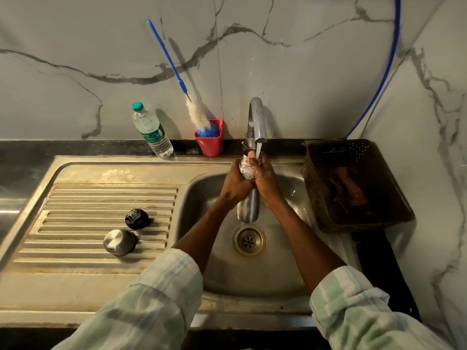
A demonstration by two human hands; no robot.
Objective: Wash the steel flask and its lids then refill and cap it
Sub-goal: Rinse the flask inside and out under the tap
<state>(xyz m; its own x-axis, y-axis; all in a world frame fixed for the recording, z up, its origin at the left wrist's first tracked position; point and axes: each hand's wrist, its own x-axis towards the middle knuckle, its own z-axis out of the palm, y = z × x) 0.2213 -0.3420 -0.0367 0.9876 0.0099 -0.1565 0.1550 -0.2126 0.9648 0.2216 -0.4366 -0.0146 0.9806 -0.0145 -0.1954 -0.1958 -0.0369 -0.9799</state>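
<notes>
Steel flask (249, 208), cylindrical: over sink basin (290, 271), neck under running tap (257, 122); my left hand (236, 184) and right hand (265, 178) grip it. Black inner lid (136, 219), steel cap (120, 242): drainboard (75, 198). I judge rinsing underway; refilling, capping remain.

Over the basin (219, 269), both hands (236, 186) (265, 178) and the flask (249, 205) fill the room under the tap (257, 122); the drain (249, 240) lies open below. On the drainboard (75, 198), two lids (136, 219) (120, 242) stand near its right edge, its left ribs bare. Along the back ledge stand a bottle (151, 132) and a red cup (209, 140) with brush (177, 72). A basket (353, 185) blocks the basin's right side
</notes>
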